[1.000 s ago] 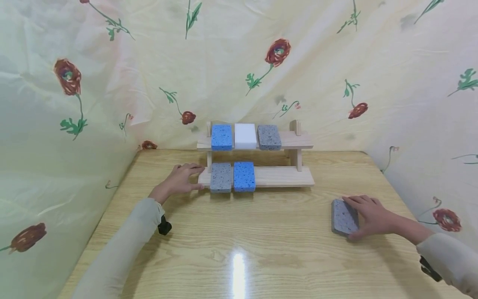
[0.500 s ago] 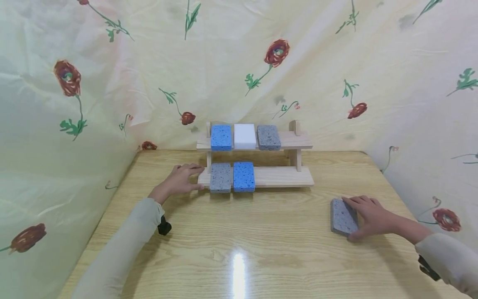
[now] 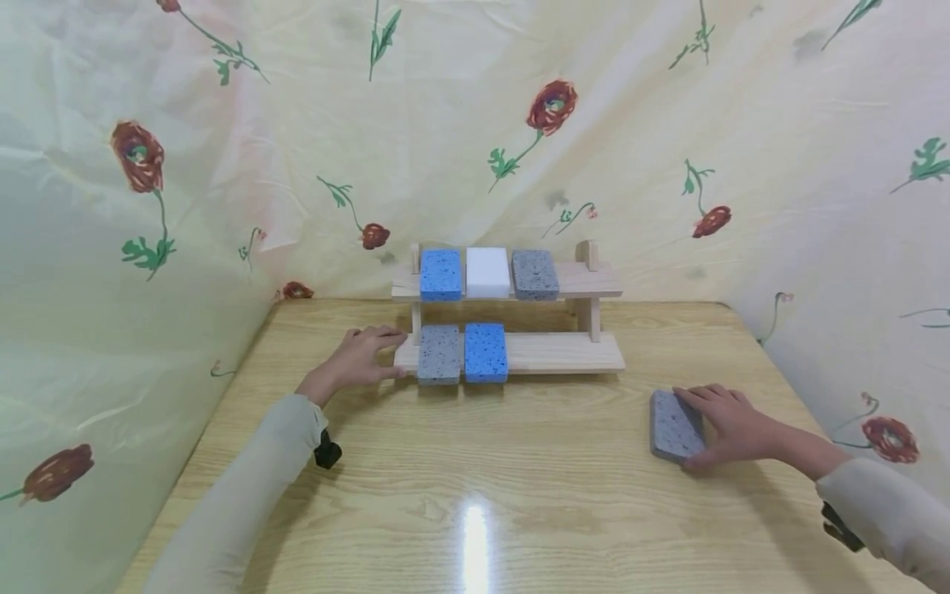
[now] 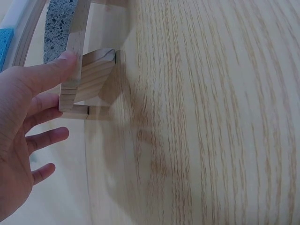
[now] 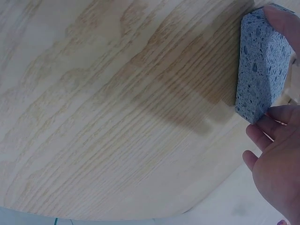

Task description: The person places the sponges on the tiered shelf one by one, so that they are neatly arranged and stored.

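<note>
My right hand [image 3: 738, 427] holds a grey speckled sponge [image 3: 675, 425] by its two ends, thumb at the near end and fingers at the far end. In the right wrist view the sponge [image 5: 262, 61] is tilted close over the table. My left hand [image 3: 359, 355] grips the left end of the lower board of a two-tier wooden shelf [image 3: 567, 351], thumb [image 4: 65, 57] on its front edge. On that board lie a grey sponge [image 3: 439, 353] and a blue sponge [image 3: 486, 351]. The upper board carries a blue sponge [image 3: 441, 274], a white sponge [image 3: 487, 271] and a grey sponge [image 3: 534, 274].
The shelf stands near the back of a wood-grain table [image 3: 564, 478]. A flowered cloth [image 3: 445, 124] hangs behind and along both sides. Bare board shows right of the sponges on both tiers. A bright light reflection falls on the table's front middle.
My right hand has moved slightly left and away from me with the grey sponge in its grip. The left hand keeps its place at the shelf's end.
</note>
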`<state>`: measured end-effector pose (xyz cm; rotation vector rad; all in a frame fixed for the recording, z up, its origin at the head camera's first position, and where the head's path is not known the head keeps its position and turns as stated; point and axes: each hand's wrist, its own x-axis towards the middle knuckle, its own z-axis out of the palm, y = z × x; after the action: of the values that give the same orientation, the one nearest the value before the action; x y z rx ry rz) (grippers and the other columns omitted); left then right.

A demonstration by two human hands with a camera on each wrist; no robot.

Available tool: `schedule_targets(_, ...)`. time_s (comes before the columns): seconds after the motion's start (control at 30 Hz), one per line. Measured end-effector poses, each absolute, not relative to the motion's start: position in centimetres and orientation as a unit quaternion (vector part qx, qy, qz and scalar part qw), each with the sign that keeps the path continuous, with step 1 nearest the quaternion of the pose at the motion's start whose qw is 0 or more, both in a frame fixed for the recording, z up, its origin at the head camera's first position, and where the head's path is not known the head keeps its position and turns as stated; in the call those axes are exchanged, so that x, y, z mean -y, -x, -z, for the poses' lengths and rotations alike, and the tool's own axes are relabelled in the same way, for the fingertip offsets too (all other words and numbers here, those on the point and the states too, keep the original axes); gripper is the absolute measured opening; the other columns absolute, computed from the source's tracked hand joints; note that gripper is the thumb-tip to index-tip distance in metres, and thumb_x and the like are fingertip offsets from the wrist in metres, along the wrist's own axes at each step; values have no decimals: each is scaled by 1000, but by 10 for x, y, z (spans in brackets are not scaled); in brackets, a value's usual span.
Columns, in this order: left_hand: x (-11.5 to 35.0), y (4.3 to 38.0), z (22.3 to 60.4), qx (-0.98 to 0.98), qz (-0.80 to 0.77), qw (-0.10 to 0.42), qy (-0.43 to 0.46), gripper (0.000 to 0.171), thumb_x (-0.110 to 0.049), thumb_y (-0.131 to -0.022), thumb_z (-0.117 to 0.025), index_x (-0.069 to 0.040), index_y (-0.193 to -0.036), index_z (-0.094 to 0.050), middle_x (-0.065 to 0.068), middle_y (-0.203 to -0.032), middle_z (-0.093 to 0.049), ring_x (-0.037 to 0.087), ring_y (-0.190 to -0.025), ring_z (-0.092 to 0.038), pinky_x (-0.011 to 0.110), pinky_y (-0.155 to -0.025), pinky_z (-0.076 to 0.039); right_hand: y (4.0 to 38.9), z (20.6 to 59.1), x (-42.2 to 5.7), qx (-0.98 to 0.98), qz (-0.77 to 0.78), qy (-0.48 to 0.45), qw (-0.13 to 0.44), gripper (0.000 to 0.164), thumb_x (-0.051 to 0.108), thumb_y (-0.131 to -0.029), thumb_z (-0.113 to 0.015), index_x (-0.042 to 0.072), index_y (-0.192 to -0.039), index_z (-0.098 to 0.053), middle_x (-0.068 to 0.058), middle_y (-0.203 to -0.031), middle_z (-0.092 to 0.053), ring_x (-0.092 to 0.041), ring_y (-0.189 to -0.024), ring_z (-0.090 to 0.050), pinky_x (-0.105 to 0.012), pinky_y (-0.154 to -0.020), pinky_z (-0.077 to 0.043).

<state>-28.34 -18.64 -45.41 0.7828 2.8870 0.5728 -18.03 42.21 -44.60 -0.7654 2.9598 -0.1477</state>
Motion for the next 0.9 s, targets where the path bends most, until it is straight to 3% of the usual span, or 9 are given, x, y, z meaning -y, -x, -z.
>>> schedule_targets(0.37, 187, 284, 455, -947, -190, 52, -255, 74, -44, -93, -73, -12, -154, -45, 12, -158, -45, 35, -147, -40, 68, -116, -21, 188, 438, -411, -966, 62, 245, 62, 115, 60, -63, -90, -10, -143, -47, -29, -137, -58, -48, -124, -51, -66, -96, -38)
schedule_targets(0.9, 186, 286, 458, -948, -191, 46, -251, 74, -43, -92, -75, -12, -153, -47, 12, -157, -47, 36, -146, -41, 69, -115, -23, 204, 426, -405, -961, 54, 269, 43, 116, 61, -65, -89, -9, -146, -45, -28, -139, -56, -47, -125, -49, -64, -94, -38)
